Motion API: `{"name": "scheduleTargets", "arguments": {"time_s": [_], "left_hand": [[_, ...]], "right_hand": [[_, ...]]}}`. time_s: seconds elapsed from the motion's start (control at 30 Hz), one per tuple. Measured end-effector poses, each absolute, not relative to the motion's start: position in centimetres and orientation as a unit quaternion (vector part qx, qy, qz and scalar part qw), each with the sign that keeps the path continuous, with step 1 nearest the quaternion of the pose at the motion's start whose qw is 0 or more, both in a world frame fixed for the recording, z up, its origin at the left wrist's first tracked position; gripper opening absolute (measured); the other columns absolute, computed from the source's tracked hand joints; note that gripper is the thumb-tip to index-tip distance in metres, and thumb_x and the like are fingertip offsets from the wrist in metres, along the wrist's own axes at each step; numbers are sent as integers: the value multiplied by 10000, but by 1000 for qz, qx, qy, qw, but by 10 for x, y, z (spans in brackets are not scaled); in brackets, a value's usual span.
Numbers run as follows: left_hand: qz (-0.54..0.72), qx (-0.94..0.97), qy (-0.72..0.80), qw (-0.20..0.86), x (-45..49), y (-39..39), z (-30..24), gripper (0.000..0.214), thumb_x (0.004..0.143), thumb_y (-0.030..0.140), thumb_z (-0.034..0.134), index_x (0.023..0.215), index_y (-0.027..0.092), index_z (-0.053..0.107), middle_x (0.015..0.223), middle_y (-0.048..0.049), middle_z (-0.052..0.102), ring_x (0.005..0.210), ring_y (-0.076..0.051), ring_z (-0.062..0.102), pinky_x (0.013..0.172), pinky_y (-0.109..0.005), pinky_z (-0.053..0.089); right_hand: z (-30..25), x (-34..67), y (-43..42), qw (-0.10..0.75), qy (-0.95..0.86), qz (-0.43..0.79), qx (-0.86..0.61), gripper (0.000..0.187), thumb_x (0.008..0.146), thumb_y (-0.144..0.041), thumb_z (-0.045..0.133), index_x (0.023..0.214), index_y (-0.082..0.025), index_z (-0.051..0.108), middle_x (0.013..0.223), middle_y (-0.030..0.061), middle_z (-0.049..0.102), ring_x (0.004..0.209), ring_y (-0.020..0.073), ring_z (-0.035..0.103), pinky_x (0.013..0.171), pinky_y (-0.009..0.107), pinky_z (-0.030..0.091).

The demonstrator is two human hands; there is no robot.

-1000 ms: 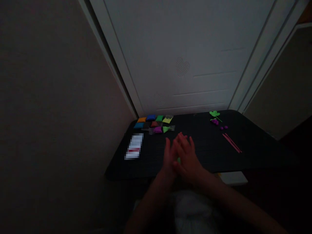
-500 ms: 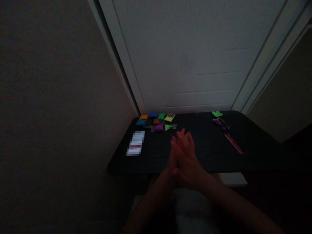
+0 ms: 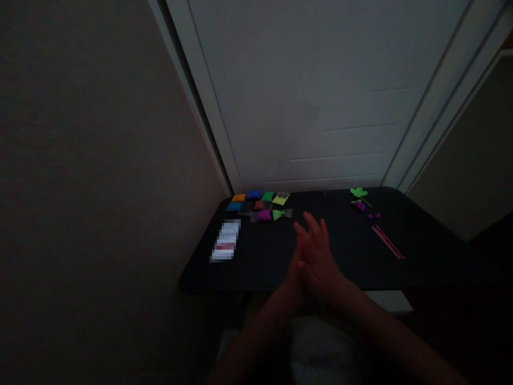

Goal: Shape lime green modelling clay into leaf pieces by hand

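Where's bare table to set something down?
Between the white item and left hand; between the right hand and pink sticks; and, bar a faint mark, between the packets and clover. Crowded: back left, among packets; back right, around the clover.

Single head-worn view, forward and down across dark table [image 3: 260, 254] toward pale door [image 3: 344, 80].

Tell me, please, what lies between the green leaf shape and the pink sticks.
In the head view, a purple cluster and two small purple balls lie between them.
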State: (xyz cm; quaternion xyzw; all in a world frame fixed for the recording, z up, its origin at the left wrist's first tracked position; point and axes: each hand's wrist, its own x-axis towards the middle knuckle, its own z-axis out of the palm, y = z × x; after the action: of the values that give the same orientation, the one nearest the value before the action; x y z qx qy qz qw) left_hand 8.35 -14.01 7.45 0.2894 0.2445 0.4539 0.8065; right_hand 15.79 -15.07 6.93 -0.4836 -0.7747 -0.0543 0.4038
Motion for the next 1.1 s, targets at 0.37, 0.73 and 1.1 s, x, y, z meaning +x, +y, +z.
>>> {"name": "scheduleTargets", "arguments": {"time_s": [0.37,0.73,1.1], "left_hand": [[584,258,178,749,98,-144,71,451,806,450,208,1229,328,307,1305,31,322,1234,-176,210,1016,-374,134],[518,249,180,798,89,-133,80,551,775,532,230,1251,258,282,1269,-48,370,1198,-240,280,978,-454,171],[435,259,160,847,74,-127,76,564,753,567,249,1230,273,315,1266,-39,377,1188,-218,300,975,-396,220]], "right_hand": [[69,153,-159,396,-810,-71,-427,632,759,-577,210,1275,-213,202,1375,92,74,1241,295,116,961,555,70],[59,159,-156,349,-820,-83,-446,620,763,-558,208,1277,-212,199,1373,100,73,1243,300,102,962,556,53],[56,166,-154,346,-818,-83,-451,618,767,-549,210,1273,-193,220,1367,110,88,1237,305,120,959,556,66]]}}
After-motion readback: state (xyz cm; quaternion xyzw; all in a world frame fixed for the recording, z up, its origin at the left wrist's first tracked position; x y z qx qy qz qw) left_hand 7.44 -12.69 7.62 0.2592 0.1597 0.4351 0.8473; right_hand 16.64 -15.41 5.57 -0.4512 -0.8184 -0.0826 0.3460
